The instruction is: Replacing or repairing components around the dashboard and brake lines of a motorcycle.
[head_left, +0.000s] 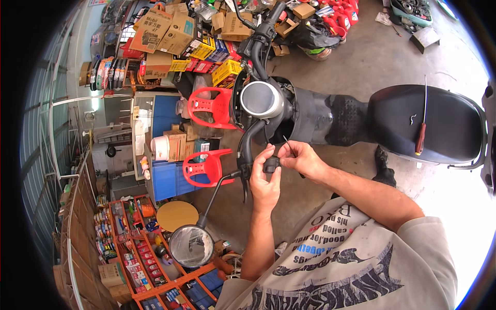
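Note:
Close to the scooter's handlebar [248, 142], my left hand [262, 187] grips a small black round part [270, 165] between thumb and fingers. My right hand [302, 159] is closed just beside it, fingertips pinched together. A thin dark tip shows above those fingers, too small to name. On the black seat [395, 116] lies a long screwdriver [422, 137] with a red-brown handle. A small pale bent piece [412, 119] rests near it.
A round mirror [191, 246] sticks out left of my left forearm. Two red plastic chairs [211, 107] stand beyond the handlebar. Cardboard boxes [175, 33] are piled at the far left, and an orange shelf rack [139, 248] holds small packages.

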Demonstrator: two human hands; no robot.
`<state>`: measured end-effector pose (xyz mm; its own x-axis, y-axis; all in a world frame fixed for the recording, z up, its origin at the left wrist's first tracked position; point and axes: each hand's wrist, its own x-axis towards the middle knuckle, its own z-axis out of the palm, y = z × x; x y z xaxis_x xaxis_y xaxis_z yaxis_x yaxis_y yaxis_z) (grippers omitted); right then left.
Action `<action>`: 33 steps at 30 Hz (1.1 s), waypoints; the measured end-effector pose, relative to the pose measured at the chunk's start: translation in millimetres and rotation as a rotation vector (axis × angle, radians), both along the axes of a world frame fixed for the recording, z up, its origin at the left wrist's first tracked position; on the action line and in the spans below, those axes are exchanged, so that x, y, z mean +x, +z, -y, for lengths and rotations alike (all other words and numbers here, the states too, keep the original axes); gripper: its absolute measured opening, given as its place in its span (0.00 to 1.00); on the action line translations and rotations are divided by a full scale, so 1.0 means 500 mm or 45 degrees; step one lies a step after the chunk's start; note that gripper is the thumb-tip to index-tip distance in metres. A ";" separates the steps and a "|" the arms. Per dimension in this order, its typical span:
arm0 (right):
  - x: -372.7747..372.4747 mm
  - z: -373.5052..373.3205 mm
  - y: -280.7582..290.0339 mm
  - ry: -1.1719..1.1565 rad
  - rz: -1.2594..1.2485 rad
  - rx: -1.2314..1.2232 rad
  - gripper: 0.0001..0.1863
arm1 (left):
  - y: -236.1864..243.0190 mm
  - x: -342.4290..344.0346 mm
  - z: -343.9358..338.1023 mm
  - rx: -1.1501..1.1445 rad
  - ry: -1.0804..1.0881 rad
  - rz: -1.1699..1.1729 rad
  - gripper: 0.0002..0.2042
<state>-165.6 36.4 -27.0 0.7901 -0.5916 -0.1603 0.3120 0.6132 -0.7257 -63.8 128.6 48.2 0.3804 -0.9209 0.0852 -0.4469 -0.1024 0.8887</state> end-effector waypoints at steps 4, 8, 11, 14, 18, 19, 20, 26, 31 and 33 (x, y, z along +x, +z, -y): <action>0.001 -0.007 -0.004 -0.011 0.033 -0.013 0.07 | -0.002 -0.001 -0.009 -0.013 -0.029 0.088 0.24; -0.003 -0.009 -0.008 0.055 -0.003 0.023 0.07 | -0.006 0.001 -0.015 -0.028 -0.050 0.147 0.23; 0.007 -0.018 -0.026 -0.034 0.065 0.021 0.06 | -0.008 -0.001 -0.014 -0.035 -0.060 0.164 0.23; -0.003 -0.017 -0.031 0.059 -0.015 0.010 0.05 | -0.010 -0.006 -0.012 -0.058 -0.041 0.147 0.23; -0.018 -0.011 -0.002 0.100 -0.075 0.014 0.04 | -0.011 -0.002 -0.003 -0.114 0.011 0.147 0.21; -0.016 -0.009 0.001 0.023 -0.034 -0.039 0.04 | -0.010 -0.001 0.003 -0.117 0.009 0.149 0.21; -0.015 -0.007 0.006 -0.053 0.008 -0.093 0.04 | -0.009 -0.002 0.009 -0.163 0.044 0.055 0.20; -0.008 0.024 0.042 -0.109 -0.051 -0.109 0.07 | 0.011 0.000 0.049 -0.139 0.242 -0.139 0.16; 0.013 0.047 0.050 -0.166 -0.017 -0.064 0.08 | 0.023 0.032 0.088 -0.058 0.292 -0.257 0.15; 0.028 0.055 0.037 -0.291 0.093 -0.059 0.08 | 0.033 0.036 0.110 0.066 0.335 -0.519 0.14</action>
<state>-151.8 8.9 -8.4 0.6431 -0.7620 -0.0762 0.4918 0.4872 -0.7216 -45.6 73.6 64.7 0.5936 -0.7882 -0.1624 -0.0166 -0.2138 0.9767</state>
